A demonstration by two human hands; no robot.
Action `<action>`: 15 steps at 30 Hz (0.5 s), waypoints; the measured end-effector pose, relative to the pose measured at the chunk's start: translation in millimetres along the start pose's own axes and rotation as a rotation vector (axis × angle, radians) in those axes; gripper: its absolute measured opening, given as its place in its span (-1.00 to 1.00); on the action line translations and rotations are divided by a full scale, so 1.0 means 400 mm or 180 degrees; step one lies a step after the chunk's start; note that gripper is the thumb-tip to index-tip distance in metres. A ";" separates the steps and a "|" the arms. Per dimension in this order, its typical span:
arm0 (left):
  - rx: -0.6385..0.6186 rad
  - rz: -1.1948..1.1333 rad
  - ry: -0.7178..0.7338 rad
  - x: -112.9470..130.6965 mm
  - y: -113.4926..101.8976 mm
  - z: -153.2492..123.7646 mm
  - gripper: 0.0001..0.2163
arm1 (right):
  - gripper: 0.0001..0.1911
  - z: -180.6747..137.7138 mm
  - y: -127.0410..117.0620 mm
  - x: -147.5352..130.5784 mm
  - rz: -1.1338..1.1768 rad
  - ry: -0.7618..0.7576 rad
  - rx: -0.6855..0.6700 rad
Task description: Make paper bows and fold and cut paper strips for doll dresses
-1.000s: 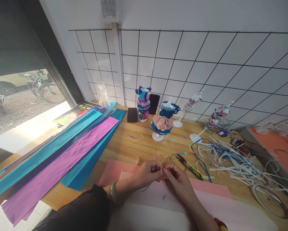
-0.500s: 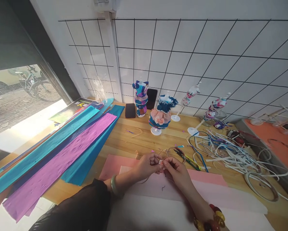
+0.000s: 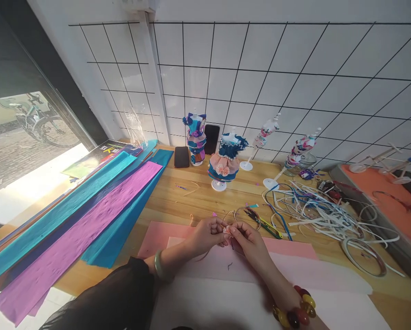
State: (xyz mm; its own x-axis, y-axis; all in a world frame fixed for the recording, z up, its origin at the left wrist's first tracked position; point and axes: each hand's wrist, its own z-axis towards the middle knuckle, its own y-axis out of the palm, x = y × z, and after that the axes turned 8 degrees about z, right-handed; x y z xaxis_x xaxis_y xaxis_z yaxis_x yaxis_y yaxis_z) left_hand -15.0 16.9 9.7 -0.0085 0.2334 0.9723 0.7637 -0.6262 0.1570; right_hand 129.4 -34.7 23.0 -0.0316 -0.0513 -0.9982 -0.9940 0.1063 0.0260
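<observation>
at lower centre, a small pleated pink piece is pinched between fingertips of left hand and right hand. below them, a pink sheet is spread

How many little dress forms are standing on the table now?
4, left to right: blue-purple form, far back; peach-skirted form, nearer, to its right; slim patterned form, far back; second patterned form, rightmost, behind tangled strips. None looks hidden.

Craft workshop: 4 dressed miniature mannequins beyond hands, bright strips left of hands, tangled trimmings right.
</observation>
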 end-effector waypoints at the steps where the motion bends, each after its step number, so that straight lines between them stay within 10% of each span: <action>1: -0.0007 0.0014 -0.0001 0.001 -0.001 0.000 -0.59 | -0.64 0.000 0.000 -0.001 0.0015 -0.0004 0.0002; 15: -0.0092 0.0236 -0.0077 0.021 -0.003 -0.005 -0.63 | -0.65 -0.002 0.001 0.011 0.0501 0.0156 -0.0086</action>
State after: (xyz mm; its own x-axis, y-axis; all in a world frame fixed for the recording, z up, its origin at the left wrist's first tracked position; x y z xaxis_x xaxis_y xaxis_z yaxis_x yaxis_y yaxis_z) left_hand -17.3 18.0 18.0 0.0631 0.2033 0.9771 0.7428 -0.6635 0.0901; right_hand 128.6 -35.5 18.7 -0.1916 -0.0846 -0.9778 -0.9788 0.0901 0.1840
